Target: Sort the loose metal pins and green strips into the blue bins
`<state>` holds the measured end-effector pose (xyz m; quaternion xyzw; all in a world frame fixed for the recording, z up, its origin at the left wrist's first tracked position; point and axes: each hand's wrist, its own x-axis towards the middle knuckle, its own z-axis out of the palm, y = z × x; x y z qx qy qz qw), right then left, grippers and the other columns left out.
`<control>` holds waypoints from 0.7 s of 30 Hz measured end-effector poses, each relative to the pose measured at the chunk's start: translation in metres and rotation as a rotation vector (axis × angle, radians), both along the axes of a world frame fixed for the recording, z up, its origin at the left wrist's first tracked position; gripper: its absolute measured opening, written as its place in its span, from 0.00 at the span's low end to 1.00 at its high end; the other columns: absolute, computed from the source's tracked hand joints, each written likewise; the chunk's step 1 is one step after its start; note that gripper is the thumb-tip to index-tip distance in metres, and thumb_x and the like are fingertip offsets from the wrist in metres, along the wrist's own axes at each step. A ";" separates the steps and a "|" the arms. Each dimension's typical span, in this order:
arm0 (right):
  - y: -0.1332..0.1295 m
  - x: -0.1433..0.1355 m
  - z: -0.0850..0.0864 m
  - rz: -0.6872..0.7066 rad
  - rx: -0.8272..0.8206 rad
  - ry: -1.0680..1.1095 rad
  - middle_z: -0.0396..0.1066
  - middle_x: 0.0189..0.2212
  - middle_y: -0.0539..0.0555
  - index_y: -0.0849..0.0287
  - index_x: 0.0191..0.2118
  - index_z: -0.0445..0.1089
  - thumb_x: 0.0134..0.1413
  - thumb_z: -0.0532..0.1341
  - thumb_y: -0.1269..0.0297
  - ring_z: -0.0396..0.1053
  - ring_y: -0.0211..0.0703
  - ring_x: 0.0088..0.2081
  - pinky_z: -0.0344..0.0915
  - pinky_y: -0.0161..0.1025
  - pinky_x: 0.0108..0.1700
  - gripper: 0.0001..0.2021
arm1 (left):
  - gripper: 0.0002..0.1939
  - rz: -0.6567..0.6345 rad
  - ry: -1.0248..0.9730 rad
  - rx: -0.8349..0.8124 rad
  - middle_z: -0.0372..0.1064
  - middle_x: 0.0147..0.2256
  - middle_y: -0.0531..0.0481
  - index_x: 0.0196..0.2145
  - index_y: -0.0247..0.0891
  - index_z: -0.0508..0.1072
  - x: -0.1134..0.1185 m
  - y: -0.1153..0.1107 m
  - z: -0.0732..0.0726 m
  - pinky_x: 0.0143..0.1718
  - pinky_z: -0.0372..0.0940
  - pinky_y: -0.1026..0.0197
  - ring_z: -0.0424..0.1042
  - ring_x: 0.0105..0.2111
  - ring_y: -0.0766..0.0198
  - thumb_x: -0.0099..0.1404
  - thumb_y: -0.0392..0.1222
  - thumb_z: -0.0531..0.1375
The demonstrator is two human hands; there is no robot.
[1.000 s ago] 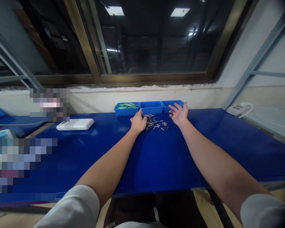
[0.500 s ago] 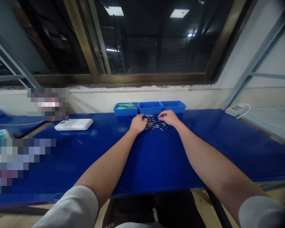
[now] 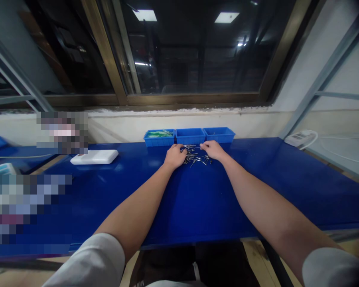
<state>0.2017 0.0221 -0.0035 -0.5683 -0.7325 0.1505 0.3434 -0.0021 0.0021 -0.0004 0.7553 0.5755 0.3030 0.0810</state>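
A loose pile of thin silvery metal pins, rivet-like in shape, lies on the blue tabletop. My left hand rests at the pile's left edge, its fingers curled in against the pins. What those fingers hold, if anything, is hidden. At the pile's right side, my right hand is closed in a pinch just above the pins; anything between its fingertips is too small to make out. Behind the hands stand a left bin with green-and-white contents, a middle bin and a right bin, all blue.
A white oblong device lies on the table to the left. At the right back sits a white power strip with a cable. Grey metal posts rise at the sides, and a window spans the wall behind.
The fingertips of my right hand have come closer together and shifted slightly. My left hand stays at the pile with hardly any movement.
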 end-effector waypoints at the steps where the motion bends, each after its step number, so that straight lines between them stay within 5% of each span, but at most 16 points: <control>1: -0.001 -0.002 0.001 -0.005 0.014 0.013 0.74 0.27 0.55 0.61 0.27 0.75 0.57 0.54 0.57 0.68 0.42 0.30 0.58 0.37 0.34 0.17 | 0.18 -0.003 -0.003 0.011 0.69 0.47 0.40 0.47 0.35 0.72 0.000 -0.001 0.001 0.52 0.60 0.55 0.68 0.49 0.54 0.63 0.44 0.53; 10: -0.012 -0.025 0.011 0.145 0.078 -0.014 0.68 0.18 0.51 0.59 0.21 0.70 0.59 0.48 0.50 0.64 0.38 0.24 0.55 0.35 0.31 0.25 | 0.10 -0.219 -0.090 0.159 0.74 0.41 0.50 0.41 0.42 0.73 0.003 -0.011 0.004 0.49 0.61 0.56 0.71 0.44 0.60 0.63 0.42 0.56; 21: -0.010 -0.023 0.008 0.194 0.049 0.128 0.70 0.21 0.51 0.60 0.23 0.69 0.54 0.54 0.52 0.64 0.38 0.26 0.57 0.36 0.32 0.18 | 0.10 -0.141 -0.083 0.158 0.75 0.38 0.49 0.36 0.40 0.74 0.004 -0.012 0.007 0.46 0.60 0.58 0.71 0.41 0.60 0.66 0.41 0.52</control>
